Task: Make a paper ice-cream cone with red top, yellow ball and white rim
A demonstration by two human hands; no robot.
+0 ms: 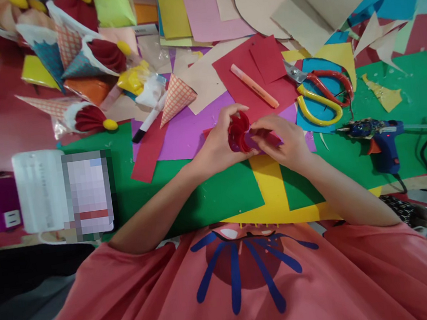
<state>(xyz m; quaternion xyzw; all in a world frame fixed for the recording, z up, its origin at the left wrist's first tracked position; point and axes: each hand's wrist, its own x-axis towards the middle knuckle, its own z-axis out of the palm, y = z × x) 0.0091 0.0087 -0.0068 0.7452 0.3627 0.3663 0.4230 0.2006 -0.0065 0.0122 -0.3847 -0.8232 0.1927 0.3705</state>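
Green sheet: spreading across the middle of the frame, lying under both hands (203, 198)
Red sheet: lying upper centre, partly covering the purple one (225, 69)
Glue gun: lying at the right, its nozzle pointing left (387, 145)
Scissors: lying upper right, above and left of the glue gun, their blades pointing to the upper left (319, 110)
Left hand: curving half closed at the centre, holding the red curl between thumb and fingers (217, 141)
Right hand: bending its fingers, partly open, beside the curl's right side; whether it is gripping anything, cannot tell (284, 140)
Orange pen: lying slantwise on the red sheet, above the hands (254, 85)
Marker: lying left of centre, its black end pointing to the lower left (149, 118)
Cone: lying on its side just right of the marker (179, 99)
Red curl: sitting in the left hand at the centre, its loops showing (238, 134)
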